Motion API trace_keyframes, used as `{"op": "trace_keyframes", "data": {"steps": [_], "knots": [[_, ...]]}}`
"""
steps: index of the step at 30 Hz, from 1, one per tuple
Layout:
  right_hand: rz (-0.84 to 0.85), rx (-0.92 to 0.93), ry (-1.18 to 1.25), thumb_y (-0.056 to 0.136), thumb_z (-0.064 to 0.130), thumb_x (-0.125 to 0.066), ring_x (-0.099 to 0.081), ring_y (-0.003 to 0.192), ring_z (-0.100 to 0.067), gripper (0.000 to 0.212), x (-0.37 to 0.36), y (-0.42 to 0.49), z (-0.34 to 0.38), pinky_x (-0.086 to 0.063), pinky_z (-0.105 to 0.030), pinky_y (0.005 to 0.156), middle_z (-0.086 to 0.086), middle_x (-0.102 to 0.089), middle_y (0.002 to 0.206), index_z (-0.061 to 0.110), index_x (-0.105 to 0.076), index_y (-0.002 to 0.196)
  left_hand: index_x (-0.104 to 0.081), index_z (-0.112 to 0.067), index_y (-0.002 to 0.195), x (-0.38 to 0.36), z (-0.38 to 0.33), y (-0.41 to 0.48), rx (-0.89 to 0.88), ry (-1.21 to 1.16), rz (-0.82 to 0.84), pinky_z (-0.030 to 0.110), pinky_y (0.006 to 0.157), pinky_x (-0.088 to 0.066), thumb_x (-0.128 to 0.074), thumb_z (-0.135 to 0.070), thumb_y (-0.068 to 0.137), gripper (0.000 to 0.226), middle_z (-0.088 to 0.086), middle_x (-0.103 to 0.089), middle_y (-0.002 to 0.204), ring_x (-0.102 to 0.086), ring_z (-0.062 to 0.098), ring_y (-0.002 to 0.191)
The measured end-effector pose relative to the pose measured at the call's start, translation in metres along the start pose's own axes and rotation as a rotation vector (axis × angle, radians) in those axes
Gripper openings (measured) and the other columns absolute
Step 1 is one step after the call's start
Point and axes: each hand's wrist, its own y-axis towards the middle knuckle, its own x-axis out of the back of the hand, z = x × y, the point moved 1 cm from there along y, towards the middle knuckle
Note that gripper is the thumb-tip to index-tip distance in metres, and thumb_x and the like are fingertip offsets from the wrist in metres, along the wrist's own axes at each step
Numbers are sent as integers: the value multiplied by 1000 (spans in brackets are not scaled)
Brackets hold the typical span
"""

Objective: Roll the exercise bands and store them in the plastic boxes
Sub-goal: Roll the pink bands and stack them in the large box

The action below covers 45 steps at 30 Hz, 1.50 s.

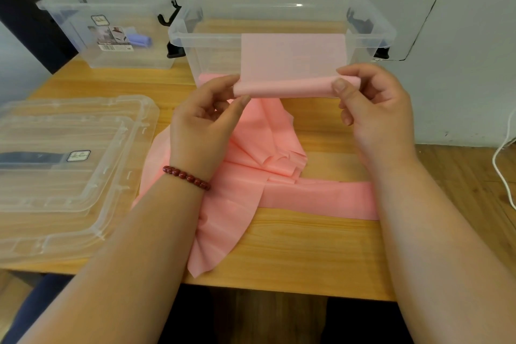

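Rolling looks barely begun — your left hand and right hand each pinch one end of the band, its small roll held just in front of the right box. Next, wind evenly, drawing in the slack heaped on the table. Your forearms hide part of it — its end can't be placed.

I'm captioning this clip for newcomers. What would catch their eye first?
The pink exercise band dominates: the left hand and right hand pinch its started roll at centre, the rest sprawling over the wooden table. Behind stands an open clear plastic box; a second box, far left, holds a purple roll.
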Motion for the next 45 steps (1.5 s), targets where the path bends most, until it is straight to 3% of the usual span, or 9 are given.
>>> {"op": "trace_keyframes", "data": {"steps": [4,11,14,21,31,35,38,42,45], "knots": [[39,-11,12,85,14,-72,-51,64,-3,22,-1,-1,2,-43,-19,59,8,-58,86,25,-64,102,-67,-29,105,0,0,-1,5,23,-24,20,71,-46,-71,-19,87,21,-11,-67,84,-56,3,71],[23,13,-27,78,30,-74,-51,69,-11,13,0,1,-3,-41,-27,64,12,-60,77,38,-66,83,-65,-35,98,0,-3,-1,-22,50,-20,22,70,-45,-69,-23,87,17,0,-64,82,-52,10,72],[32,20,10,83,18,-72,-53,68,-9,22,-2,0,-2,-41,-23,62,5,-59,80,32,-60,95,-62,-31,101,-1,-4,-1,-6,3,-7,19,69,-45,-68,-17,88,19,-5,-62,86,-52,13,73],[44,-23,24,78,28,-70,-52,67,-5,14,0,2,-4,-40,-20,59,17,-59,75,31,-68,91,-63,-32,108,0,-1,-1,-17,25,8,15,72,-45,-70,-12,86,30,-23,-66,86,-49,2,68],[52,10,-16,81,31,-70,-53,72,-10,9,0,2,-5,-39,-26,64,16,-61,76,39,-69,84,-63,-34,98,-1,-5,-2,-34,76,-25,19,64,-43,-68,-20,89,17,-12,-58,77,-48,5,64],[52,3,21,81,28,-70,-50,69,-15,15,-2,1,-5,-39,-25,61,0,-55,77,34,-62,92,-61,-32,103,-1,-3,-2,-34,45,-37,22,67,-46,-65,-19,90,19,-19,-61,86,-48,7,67],[48,6,38,79,29,-70,-51,65,-9,8,-2,2,-5,-38,-19,57,13,-58,71,33,-65,85,-63,-36,105,0,-1,-2,-45,54,-29,27,68,-47,-62,-29,89,18,-17,-59,85,-50,13,67],[55,-64,83,78,20,-67,-49,63,-5,14,-1,1,-3,-36,-19,52,18,-59,68,28,-66,90,-58,-36,113,-1,-5,-4,-90,78,1,17,72,-46,-66,-14,89,33,-16,-61,91,-48,0,68],[40,-56,53,79,21,-67,-52,65,-3,14,-1,1,-3,-38,-18,56,19,-61,69,28,-67,91,-60,-30,114,-1,-3,-4,-73,88,-5,17,72,-45,-65,-12,90,31,-12,-61,91,-49,4,69]]}}
